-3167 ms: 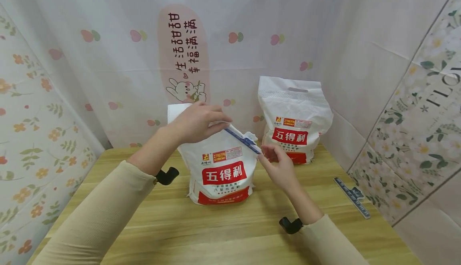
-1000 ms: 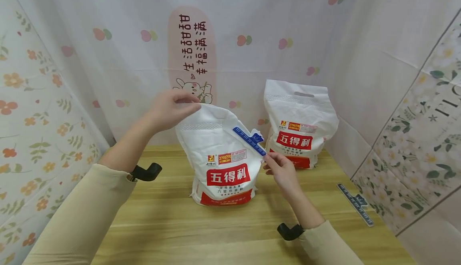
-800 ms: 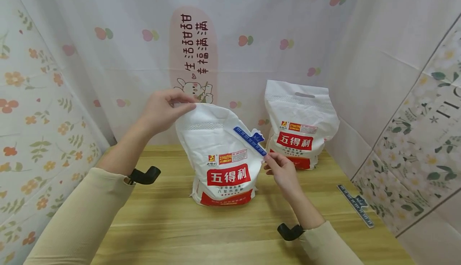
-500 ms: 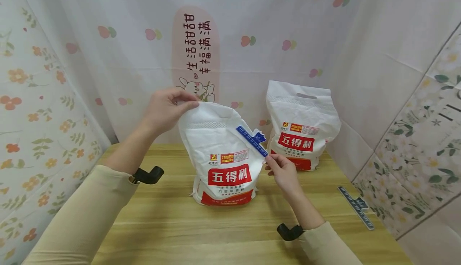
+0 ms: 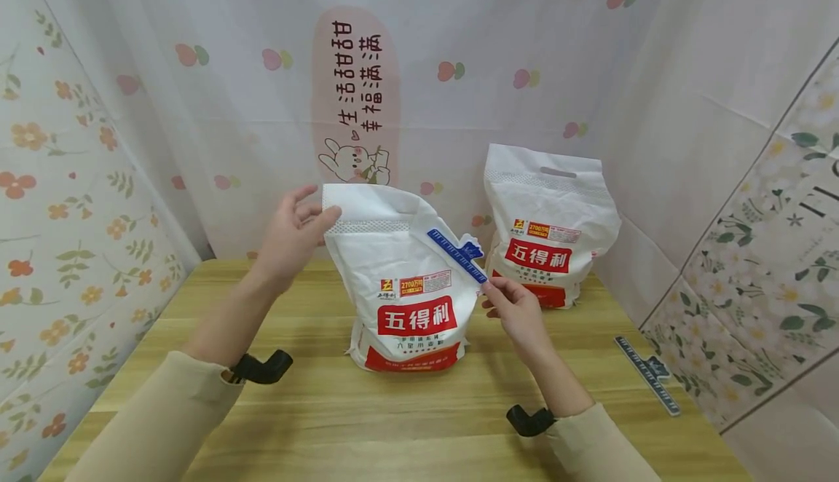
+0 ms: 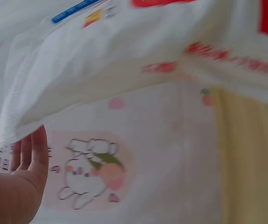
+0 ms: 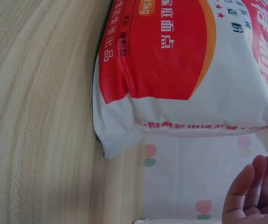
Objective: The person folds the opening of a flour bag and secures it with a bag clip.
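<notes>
A white and red flour bag (image 5: 370,267) stands on the table, its top right corner folded over. Across that folded corner lies a blue bag clip (image 5: 454,250) at a slant, its lower end in the pinch of my right hand (image 5: 520,319). My left hand (image 5: 285,238) is at the bag's top left corner, thumb in front and fingers spread behind it. In the left wrist view the left fingers (image 6: 39,151) show just under the bag's edge. The right wrist view has the curled right fingers (image 7: 257,186) by the bag's side corner.
Behind to the right stands a second flour bag (image 5: 552,202) with a handle slot in its top. Another clip (image 5: 647,375) lies near the right edge of the wooden table (image 5: 314,424). Patterned curtains (image 5: 216,103) close off the back and sides.
My left hand moved from the clip to the bag's top left corner, pinched it, then loosened and shifted slightly left and down. My right hand keeps its place at the clip's lower end.
</notes>
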Action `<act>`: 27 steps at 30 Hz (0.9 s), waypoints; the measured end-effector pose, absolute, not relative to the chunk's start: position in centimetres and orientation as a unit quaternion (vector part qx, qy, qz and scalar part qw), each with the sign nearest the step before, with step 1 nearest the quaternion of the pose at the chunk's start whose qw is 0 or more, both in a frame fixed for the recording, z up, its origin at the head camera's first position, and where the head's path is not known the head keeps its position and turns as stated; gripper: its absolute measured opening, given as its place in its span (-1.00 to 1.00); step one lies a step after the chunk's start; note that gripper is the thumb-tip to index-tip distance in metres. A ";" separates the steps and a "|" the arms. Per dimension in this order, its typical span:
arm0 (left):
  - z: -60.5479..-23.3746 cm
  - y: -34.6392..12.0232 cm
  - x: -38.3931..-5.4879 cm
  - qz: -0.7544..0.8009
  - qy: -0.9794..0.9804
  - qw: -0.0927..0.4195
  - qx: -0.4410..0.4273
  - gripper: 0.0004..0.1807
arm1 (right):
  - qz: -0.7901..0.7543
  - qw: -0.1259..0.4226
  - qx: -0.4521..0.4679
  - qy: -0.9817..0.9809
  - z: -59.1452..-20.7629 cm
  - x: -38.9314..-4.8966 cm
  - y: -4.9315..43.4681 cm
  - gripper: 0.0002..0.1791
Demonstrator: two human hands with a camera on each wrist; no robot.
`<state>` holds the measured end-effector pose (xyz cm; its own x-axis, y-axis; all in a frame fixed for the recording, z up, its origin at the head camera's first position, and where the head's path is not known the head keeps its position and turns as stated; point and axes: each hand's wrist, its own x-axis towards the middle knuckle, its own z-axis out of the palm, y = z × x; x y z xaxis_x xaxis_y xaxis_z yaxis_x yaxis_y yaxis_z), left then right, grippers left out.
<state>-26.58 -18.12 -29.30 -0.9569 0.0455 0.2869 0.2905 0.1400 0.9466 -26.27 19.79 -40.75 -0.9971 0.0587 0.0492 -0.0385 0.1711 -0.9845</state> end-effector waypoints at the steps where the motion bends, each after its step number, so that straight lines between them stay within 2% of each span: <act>1: -30.4 -18.1 -26.3 -0.651 -0.745 0.091 -0.111 -0.22 | 0.644 0.039 -0.005 -0.764 -40.8 -26.3 19.8 -0.58; 4: -33.2 -17.6 -25.6 -0.668 -0.728 0.109 -0.109 -0.45 | 0.641 0.045 -0.001 -0.766 -40.7 -26.3 19.8 -0.58; 7: -34.8 -16.9 -25.2 -0.690 -0.699 0.160 -0.104 -0.65 | 0.638 0.055 0.000 -0.768 -40.7 -26.4 19.7 -0.60; 10: -35.2 -16.1 -25.2 -0.704 -0.672 0.211 -0.093 -0.74 | 0.629 0.065 -0.008 -0.774 -40.7 -26.3 19.7 -0.62; 14: -35.2 -15.6 -25.6 -0.695 -0.671 0.247 -0.080 -0.76 | 0.624 0.082 -0.018 -0.777 -40.8 -26.2 19.6 -0.65; 20: -35.2 -15.9 -25.8 -0.694 -0.672 0.249 -0.072 -0.77 | 0.630 0.080 -0.019 -0.772 -40.7 -26.1 19.6 -0.64; 27: -36.9 -15.7 -25.2 -0.744 -0.636 0.196 -0.065 -0.87 | 0.634 0.055 -0.007 -0.771 -40.8 -26.4 19.9 -0.58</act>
